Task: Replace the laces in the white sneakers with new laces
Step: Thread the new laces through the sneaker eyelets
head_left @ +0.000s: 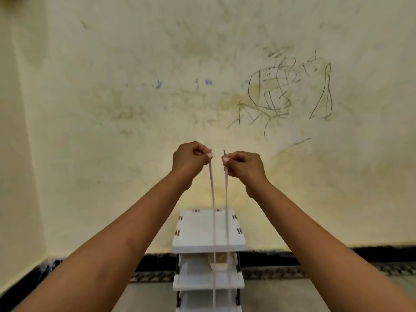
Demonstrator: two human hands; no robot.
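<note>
Lace [212, 199]: pale, flat, held up as two strands side by side, close but apart, hanging straight down in front of the white shelf rack [195, 230]. Lower run blurs over the rack; left strand seems to leave the bottom of view. Cannot tell where the middle sits or whether it is threaded yet. No sneaker clearly in view; a small pale shape on the second shelf is unreadable.

Left hand [189, 158]: fingers curled, pinching one strand just under its tip. Right hand [244, 166]: same pinch on the other, tip poking up. Hands near each other at roughly equal height.

Judgement: step is evening out the two ends.
- Keep both tips level; compare there.
- Let strands hang free and untwisted so the flat faces match.
- Slide through one pinch to correct, not both.

Behind: yellowish wall [135, 86] with pencil scribbles [276, 91], dark skirting [337, 253], floor [315, 293].
</note>
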